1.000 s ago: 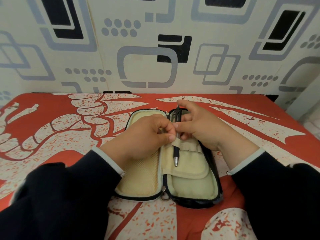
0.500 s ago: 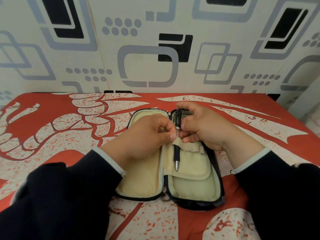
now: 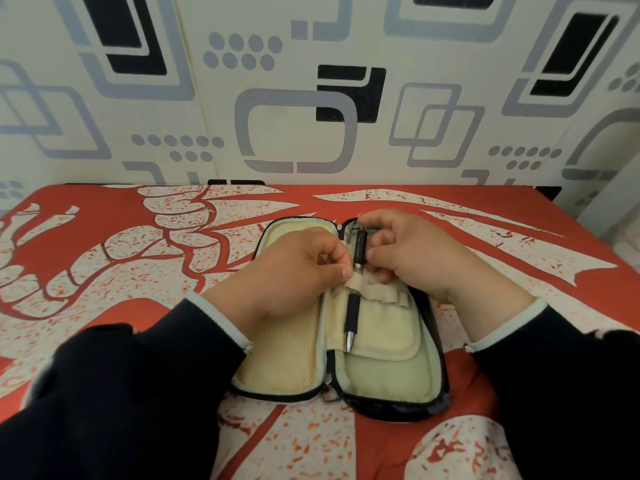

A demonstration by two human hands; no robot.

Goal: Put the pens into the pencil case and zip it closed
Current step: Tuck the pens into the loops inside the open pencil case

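I am watching my right hand (image 3: 412,258) pinching 1 pen (image 3: 354,299) in the open pencil case (image 3: 391,382) while my left hand (image 3: 294,275) is gripping the elastic loop (image 3: 360,285), which is risking snagging.

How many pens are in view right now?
1: a black pen threaded through the elastic loop band in the open pencil case. Others may be hidden under the hands.
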